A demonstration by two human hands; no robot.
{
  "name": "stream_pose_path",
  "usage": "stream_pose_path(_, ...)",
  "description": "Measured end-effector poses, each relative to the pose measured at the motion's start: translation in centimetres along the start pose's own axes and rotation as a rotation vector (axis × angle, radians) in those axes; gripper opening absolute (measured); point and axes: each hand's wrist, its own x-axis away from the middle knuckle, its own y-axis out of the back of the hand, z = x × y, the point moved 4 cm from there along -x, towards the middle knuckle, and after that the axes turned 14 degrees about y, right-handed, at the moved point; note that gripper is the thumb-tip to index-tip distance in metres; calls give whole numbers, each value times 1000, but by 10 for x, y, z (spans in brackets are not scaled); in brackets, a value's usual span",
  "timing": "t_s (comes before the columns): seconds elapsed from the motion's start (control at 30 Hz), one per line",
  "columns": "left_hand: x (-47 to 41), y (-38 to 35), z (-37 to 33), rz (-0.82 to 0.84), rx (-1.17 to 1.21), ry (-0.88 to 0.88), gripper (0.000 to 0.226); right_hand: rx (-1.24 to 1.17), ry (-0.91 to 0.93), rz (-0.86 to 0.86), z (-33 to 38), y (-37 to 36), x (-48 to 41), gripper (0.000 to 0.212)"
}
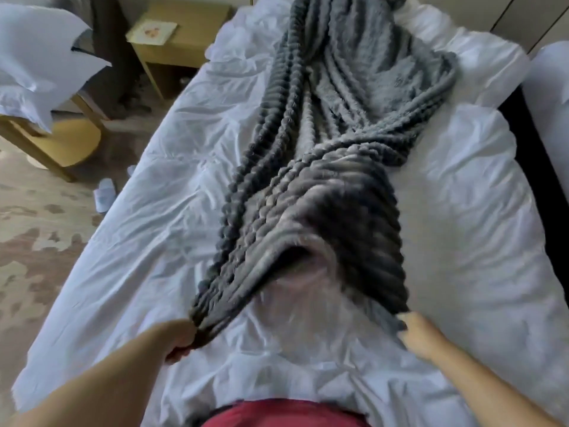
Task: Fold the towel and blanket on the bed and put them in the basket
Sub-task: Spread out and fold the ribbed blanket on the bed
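A grey ribbed fleece blanket lies bunched in a long strip down the middle of the white bed. Its near end is lifted off the sheet and stretched between my hands. My left hand is shut on the near left corner. My right hand grips the near right corner, fingers partly hidden in the pile. The far end spreads wider toward the head of the bed. No towel and no basket are in view.
A wooden bedside table stands left of the bed's head. A wooden chair with white pillows on it sits at the left. White slippers lie on the patterned carpet by the bed's edge. A dark bed frame runs along the right.
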Motion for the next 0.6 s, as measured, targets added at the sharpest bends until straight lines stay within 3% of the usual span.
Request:
stream_pose_path(0.03,-3,-15,9,41,-154,24,25,51,-38,369,-12,-46,11,19)
stream_pose_path(0.07,-5,-22,13,35,-255,8,27,101,-64,630,-20,-77,24,19)
stream_pose_path(0.1,-9,-24,10,5,-271,-33,28,152,-65,780,-24,-95,31,22)
stream_pose_path(0.17,-7,-18,-8,-86,-131,-87,25,172,-122,852,-21,-102,28,20)
stream_pose_path(0.23,-2,-1,-40,-272,-1,-174,25,-22,-226,613,-10,-84,5,9)
stream_pose_path(0.33,25,25,-102,-507,237,-455,21,-181,-298,-153,-8,-18,-54,26)
stream_pose_path(0.4,40,31,-151,-527,309,-650,15,-202,-309,-554,-8,27,-90,29)
stream_pose_path(0.47,42,19,-200,-457,253,-761,28,-204,-367,-596,-10,42,-123,36)
stream_pose_path(0.53,38,-10,-236,-317,58,-808,58,-255,-452,-375,-21,19,-152,63)
stream_pose_path(0.57,34,-30,-247,-242,-107,-829,72,-291,-460,-234,-25,-1,-162,66)
stream_pose_path(0.6,30,-52,-252,-181,-293,-833,79,-309,-415,-109,-25,-24,-167,55)
